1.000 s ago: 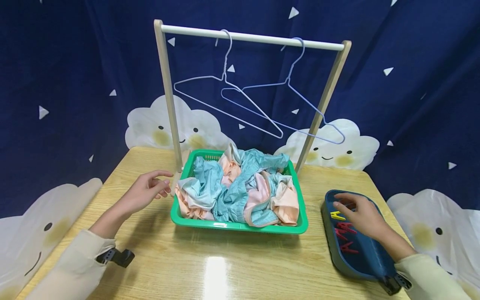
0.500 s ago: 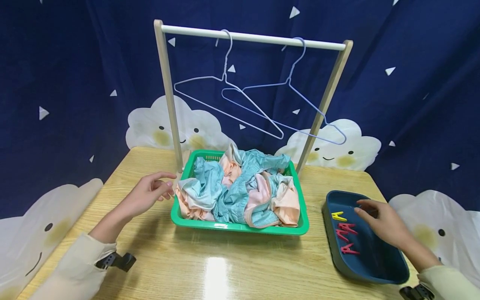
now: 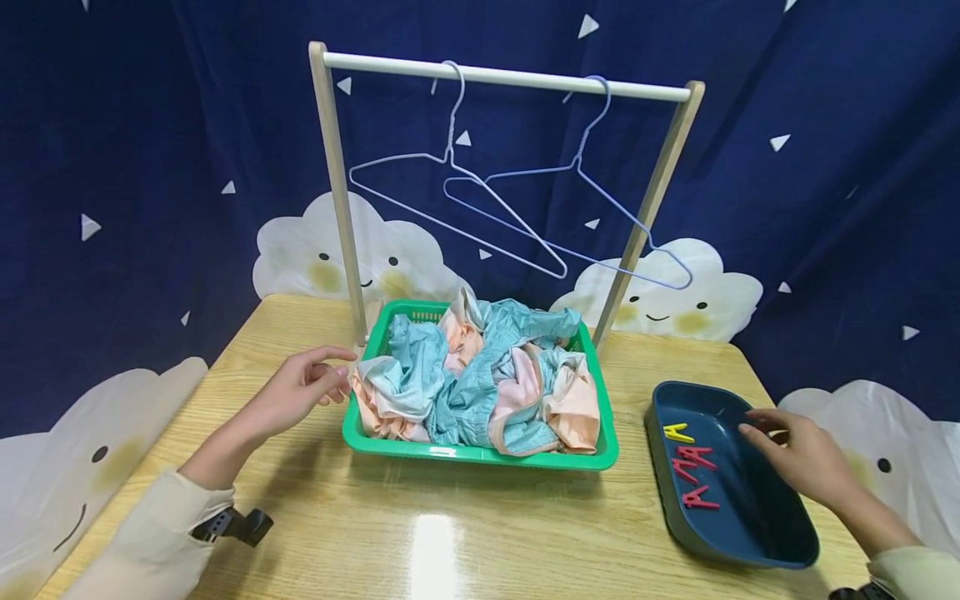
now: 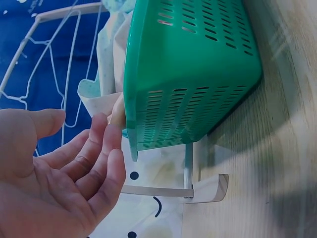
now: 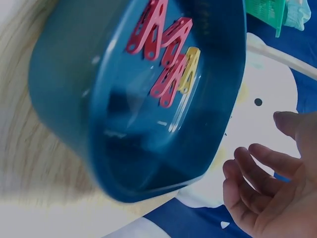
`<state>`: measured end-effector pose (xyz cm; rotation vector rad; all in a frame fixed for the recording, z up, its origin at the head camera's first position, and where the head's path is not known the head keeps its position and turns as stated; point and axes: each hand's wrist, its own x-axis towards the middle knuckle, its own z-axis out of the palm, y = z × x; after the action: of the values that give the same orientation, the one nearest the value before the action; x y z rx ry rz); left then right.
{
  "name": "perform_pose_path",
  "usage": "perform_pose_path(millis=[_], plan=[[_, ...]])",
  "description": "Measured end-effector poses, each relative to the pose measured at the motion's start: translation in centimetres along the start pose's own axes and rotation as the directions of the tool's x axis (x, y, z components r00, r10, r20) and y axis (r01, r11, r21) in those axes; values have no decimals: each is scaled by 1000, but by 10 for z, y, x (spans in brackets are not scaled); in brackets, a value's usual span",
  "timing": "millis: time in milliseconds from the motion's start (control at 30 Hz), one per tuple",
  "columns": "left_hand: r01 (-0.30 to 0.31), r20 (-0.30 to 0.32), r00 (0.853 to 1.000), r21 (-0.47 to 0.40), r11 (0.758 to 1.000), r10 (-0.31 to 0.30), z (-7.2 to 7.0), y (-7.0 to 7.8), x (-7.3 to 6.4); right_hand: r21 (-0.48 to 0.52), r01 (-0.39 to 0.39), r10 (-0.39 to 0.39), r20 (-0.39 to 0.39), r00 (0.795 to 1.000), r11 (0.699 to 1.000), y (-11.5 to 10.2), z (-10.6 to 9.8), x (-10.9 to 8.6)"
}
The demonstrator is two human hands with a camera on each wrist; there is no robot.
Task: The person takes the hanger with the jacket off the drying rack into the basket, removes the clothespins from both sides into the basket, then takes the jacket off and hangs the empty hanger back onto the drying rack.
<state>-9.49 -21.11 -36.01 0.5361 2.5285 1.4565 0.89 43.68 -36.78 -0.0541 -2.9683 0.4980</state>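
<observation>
My left hand (image 3: 300, 390) is beside the left rim of a green basket (image 3: 480, 454), fingers loosely bent and holding nothing. In the left wrist view its fingertips are close to the rim; whether they touch cannot be told. Crumpled clothes (image 3: 468, 400) in turquoise, peach and pink fill the basket. Over the right side of a dark blue tub (image 3: 738, 542) hovers my right hand (image 3: 810, 458), also relaxed and without anything in it. A yellow clothespin (image 3: 678, 432) and several red clothespins (image 3: 700, 497) lie at the tub's left side.
Behind the basket stands a rack with a white bar (image 3: 525, 77) and wooden posts. A white hanger (image 3: 450, 218) and a bluish hanger (image 3: 600, 187) hang from it. All of this stands on a wooden table (image 3: 360, 533), before a dark blue curtain (image 3: 172, 100).
My right hand has moved right, from above the clothespins to the tub's right side, with nothing in it. The left hand has shifted slightly toward the basket.
</observation>
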Motion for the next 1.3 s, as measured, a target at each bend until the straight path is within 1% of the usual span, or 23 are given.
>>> perform_pose_path(millis=[167,300,467,567,700,767,867,1000,1200,1300], plan=[[6,4,1000,-1,1000,-6,0,1,-1,-17,-14,14,-14,1000,1000,10,-1,-3],[6,5,1000,0,1000,-6,0,2,-1,-32,-47,47,3,999,998,16,-2,-5],[2,9,1000,-3,1000,-2,0,1,-2,-49,-61,62,15,998,997,23,-3,-7],[3,9,1000,-6,1000,-3,1,0,-2,-54,-74,77,48,996,996,27,-3,-9],[3,10,1000,-14,1000,-3,2,-1,-2,-69,-106,113,110,988,992,32,-1,-11],[1,9,1000,-18,1000,-1,2,-1,-2,-73,-115,123,123,985,991,34,0,-12],[-6,8,1000,-25,1000,6,3,-2,-2,-76,-102,109,98,989,992,38,3,-15],[-11,5,1000,-29,1000,11,3,-1,-3,-81,-66,70,53,996,995,43,7,-19],[-15,-11,1000,-21,1000,15,1,1,-4,-74,-60,69,125,990,995,48,7,-19],[-20,-20,1000,-25,999,20,0,0,-3,-69,-57,66,141,988,996,48,8,-18]])
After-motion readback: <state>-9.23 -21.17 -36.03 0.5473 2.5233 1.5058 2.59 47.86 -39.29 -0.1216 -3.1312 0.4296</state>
